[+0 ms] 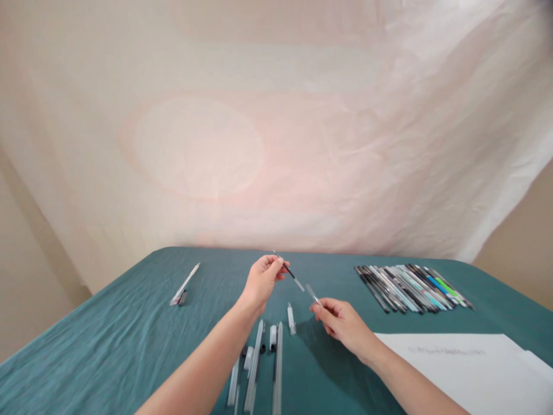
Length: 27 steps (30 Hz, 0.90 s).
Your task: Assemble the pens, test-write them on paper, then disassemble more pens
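My left hand (264, 278) is closed, pinching a thin dark pen refill (295, 279) with a clear end that points down to the right. Facing that end is a clear pen barrel (314, 295), gripped between the thumb and fingers of my right hand (339, 323). The two tips are close, with a small gap between them. A short whitish pen part (291, 320) lies on the cloth just below and between my hands. Beneath my left forearm are several clear pen barrels (277, 369) and a few caps (272, 337), partly hidden by the arm.
A row of several pens (412, 288) lies side by side at the right. White paper (458, 369) with faint scribbles is at the front right. A single whitish pen (185, 285) with a dark piece beside it lies at the left. Green cloth (108, 346) covers the table.
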Each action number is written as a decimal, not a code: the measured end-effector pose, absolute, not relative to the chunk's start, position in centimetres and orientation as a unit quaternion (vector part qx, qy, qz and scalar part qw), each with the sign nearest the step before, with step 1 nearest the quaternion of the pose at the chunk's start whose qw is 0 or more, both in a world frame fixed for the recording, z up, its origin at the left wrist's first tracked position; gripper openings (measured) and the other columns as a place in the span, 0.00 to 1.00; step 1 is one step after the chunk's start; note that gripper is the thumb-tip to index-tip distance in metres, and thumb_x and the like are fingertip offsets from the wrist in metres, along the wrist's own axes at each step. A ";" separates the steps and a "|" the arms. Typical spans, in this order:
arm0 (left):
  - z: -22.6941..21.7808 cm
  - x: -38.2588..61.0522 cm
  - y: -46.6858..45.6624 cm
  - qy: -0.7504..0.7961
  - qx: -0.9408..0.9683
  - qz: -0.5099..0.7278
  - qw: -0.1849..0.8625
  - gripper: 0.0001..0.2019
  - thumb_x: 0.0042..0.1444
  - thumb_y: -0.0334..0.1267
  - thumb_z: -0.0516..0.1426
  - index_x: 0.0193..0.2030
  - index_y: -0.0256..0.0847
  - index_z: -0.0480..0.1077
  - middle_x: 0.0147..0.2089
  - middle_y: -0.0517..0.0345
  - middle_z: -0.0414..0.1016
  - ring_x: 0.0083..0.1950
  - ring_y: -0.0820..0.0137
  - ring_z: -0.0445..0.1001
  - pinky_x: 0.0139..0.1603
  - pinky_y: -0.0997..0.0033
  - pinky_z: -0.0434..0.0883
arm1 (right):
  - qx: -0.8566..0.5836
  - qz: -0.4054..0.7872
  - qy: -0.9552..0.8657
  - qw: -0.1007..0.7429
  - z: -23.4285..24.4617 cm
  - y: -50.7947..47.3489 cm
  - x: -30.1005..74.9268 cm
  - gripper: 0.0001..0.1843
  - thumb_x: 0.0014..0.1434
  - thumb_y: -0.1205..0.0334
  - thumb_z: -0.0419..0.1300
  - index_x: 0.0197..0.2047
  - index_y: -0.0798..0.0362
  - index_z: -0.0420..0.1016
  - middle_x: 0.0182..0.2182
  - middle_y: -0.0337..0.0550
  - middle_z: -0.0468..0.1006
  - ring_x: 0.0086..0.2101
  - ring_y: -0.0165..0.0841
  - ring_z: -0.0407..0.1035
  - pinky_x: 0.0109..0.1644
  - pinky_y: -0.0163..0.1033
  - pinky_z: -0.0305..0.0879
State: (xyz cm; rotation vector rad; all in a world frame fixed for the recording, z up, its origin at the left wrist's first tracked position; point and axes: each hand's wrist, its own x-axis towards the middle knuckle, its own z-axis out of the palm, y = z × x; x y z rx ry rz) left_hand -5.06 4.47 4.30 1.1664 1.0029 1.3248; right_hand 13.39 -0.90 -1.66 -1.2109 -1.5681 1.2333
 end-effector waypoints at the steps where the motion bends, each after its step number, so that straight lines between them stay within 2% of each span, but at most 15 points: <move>1: 4.3 -5.4 4.7 0.420 0.480 0.565 0.523 0.12 0.45 0.43 0.58 0.30 0.36 0.65 0.33 0.55 0.73 0.32 0.74 0.69 0.32 0.76 0.64 | -0.475 0.488 -0.621 0.389 -1.8 -0.9 13.3 0.19 0.54 0.48 0.53 0.29 0.56 0.69 0.16 0.32 0.58 0.17 0.21 0.50 0.18 0.29 0.44; 11: 4.3 -5.0 4.5 0.418 0.480 0.568 0.522 0.11 0.45 0.42 0.58 0.30 0.36 0.65 0.33 0.54 0.73 0.33 0.74 0.70 0.32 0.76 0.64 | -0.463 0.500 -0.632 0.369 -1.3 -1.4 13.1 0.19 0.54 0.48 0.53 0.31 0.57 0.72 0.18 0.34 0.63 0.16 0.21 0.52 0.18 0.29 0.46; 22: 4.5 -5.3 4.6 0.423 0.496 0.565 0.507 0.12 0.45 0.44 0.58 0.30 0.37 0.65 0.33 0.54 0.74 0.33 0.73 0.70 0.32 0.75 0.64 | -0.454 0.491 -0.639 0.381 -1.0 -1.5 13.0 0.19 0.54 0.48 0.53 0.30 0.56 0.73 0.20 0.35 0.65 0.17 0.21 0.53 0.19 0.28 0.48; 27: 4.3 -4.4 3.8 0.420 0.528 0.531 0.512 0.11 0.47 0.44 0.57 0.30 0.38 0.65 0.32 0.55 0.74 0.32 0.73 0.70 0.32 0.75 0.64 | -0.453 0.490 -0.637 0.386 -1.2 -1.5 12.9 0.19 0.54 0.47 0.53 0.29 0.56 0.72 0.18 0.34 0.64 0.16 0.21 0.52 0.19 0.28 0.48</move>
